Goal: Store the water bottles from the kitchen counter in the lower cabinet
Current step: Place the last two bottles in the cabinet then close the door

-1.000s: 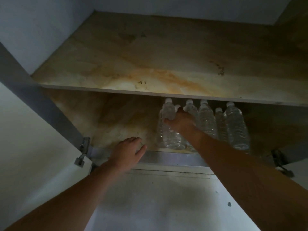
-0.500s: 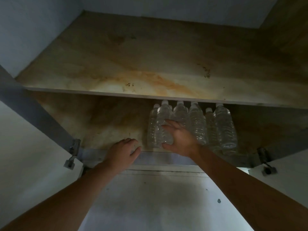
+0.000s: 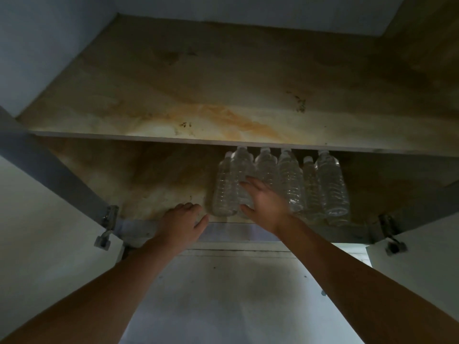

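Observation:
Several clear water bottles [image 3: 332, 187] with white caps stand upright in a tight cluster on the bottom board of the lower cabinet [image 3: 149, 184], under its middle shelf [image 3: 223, 115]. My right hand [image 3: 265, 204] hovers in front of the leftmost bottles [image 3: 224, 189], fingers spread, holding nothing. My left hand [image 3: 181, 224] rests palm down on the cabinet's front edge, to the left of the bottles, fingers loosely apart.
Both white cabinet doors [image 3: 42, 244] [image 3: 422, 264] are swung open, with metal hinges [image 3: 106, 227] [image 3: 390, 234] at the lower corners. The stained bottom board has bare room to the left of the bottles. A pale floor [image 3: 223, 299] lies below.
My right hand let go of the leftmost bottle and drew back toward me with its fingers spreading. My left hand stayed on the cabinet edge.

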The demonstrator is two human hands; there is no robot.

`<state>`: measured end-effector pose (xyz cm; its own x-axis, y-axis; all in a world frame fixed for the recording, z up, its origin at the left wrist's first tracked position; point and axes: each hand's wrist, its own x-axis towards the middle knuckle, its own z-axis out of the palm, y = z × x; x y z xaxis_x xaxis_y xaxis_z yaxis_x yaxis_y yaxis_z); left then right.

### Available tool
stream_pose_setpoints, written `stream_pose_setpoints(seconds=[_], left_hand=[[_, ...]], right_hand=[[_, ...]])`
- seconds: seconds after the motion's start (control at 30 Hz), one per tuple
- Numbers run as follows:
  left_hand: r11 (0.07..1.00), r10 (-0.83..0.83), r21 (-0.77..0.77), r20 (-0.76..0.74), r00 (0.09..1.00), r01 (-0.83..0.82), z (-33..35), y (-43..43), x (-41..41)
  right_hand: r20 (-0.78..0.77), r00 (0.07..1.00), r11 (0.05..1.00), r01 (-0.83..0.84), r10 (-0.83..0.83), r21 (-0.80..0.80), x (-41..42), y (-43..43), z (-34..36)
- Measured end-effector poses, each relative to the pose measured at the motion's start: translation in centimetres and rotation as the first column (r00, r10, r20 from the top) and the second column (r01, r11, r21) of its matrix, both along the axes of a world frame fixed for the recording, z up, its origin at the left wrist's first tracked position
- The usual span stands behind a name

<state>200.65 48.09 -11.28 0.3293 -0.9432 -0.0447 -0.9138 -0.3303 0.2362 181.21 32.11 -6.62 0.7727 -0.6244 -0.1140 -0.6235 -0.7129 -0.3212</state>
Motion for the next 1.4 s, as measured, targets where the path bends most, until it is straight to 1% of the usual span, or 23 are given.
stream_pose_setpoints(seconds=[0.03, 0.13, 0.2, 0.27, 0.33, 0.4, 0.5, 0.57, 0.7, 0.83, 0.93, 1.03, 1.13, 1.27, 1.4], left_hand=[[1.0, -0.014, 0.019, 0.04, 0.999, 0.013, 0.4, 0.2, -0.3], [0.996, -0.062, 0.063, 0.092, 0.994, 0.056, 2.6, 1.4, -1.5], [0.994, -0.074, 0.084, 0.109, 0.991, 0.065, 5.4, 2.8, -2.8], [0.993, -0.075, 0.097, 0.074, 0.994, 0.068, 9.4, 4.8, -4.4], [0.99, -0.073, 0.121, 0.02, 0.997, 0.07, 14.5, 7.3, -6.1], [0.985, -0.089, 0.15, 0.004, 0.996, 0.088, 20.1, 9.6, -7.3], [0.978, -0.136, 0.165, 0.042, 0.99, 0.127, 29.3, 12.0, -9.3], [0.973, -0.188, 0.148, 0.084, 0.979, 0.174, 35.8, 12.6, -11.0], [0.968, -0.231, 0.12, 0.075, 0.97, 0.221, 48.8, 13.3, -14.3], [0.978, -0.187, 0.092, -0.008, 0.982, 0.187, 60.6, 15.1, -17.1], [0.984, -0.159, 0.073, -0.032, 0.987, 0.161, 66.8, 16.6, -18.1], [0.986, -0.161, 0.036, -0.047, 0.986, 0.163, 70.1, 17.8, -18.4], [0.983, -0.18, 0.016, -0.08, 0.98, 0.182, 71.5, 18.1, -18.3], [0.956, -0.291, 0.002, -0.106, 0.951, 0.293, 71.5, 17.3, -18.9], [0.902, -0.428, 0.008, -0.134, 0.894, 0.433, 70.9, 15.6, -19.8]], right_hand=[[-0.022, 1.0, 1.0, -0.005, 0.005, 0.0, -0.3, 0.3, 0.2], [-0.097, 0.995, 0.999, 0.033, -0.034, -0.008, -1.7, 1.8, 2.4], [-0.082, 0.992, 0.995, 0.094, -0.092, 0.015, -3.3, 3.4, 5.1], [-0.063, 0.987, 0.986, 0.153, -0.149, 0.06, -5.5, 5.4, 8.7], [-0.047, 0.978, 0.974, 0.206, -0.202, 0.098, -7.9, 7.6, 13.0], [-0.056, 0.971, 0.964, 0.237, -0.232, 0.119, -10.5, 9.8, 17.6], [-0.117, 0.959, 0.947, 0.275, -0.258, 0.166, -14.1, 12.9, 25.9], [-0.135, 0.948, 0.934, 0.309, -0.288, 0.177, -16.0, 14.7, 32.0], [-0.154, 0.934, 0.91, 0.351, -0.323, 0.222, -18.8, 18.0, 44.7], [-0.096, 0.921, 0.894, 0.389, -0.377, 0.221, -21.0, 21.4, 55.9], [-0.036, 0.911, 0.894, 0.409, -0.41, 0.18, -21.8, 23.5, 61.7], [0.022, 0.909, 0.902, 0.411, -0.417, 0.13, -21.9, 25.2, 64.9], [0.062, 0.899, 0.899, 0.427, -0.433, 0.098, -21.6, 26.7, 66.1], [0.036, 0.856, 0.855, 0.513, -0.516, 0.071, -22.5, 28.4, 66.8], [-0.002, 0.794, 0.794, 0.607, -0.608, 0.024, -24.6, 29.9, 67.3]])
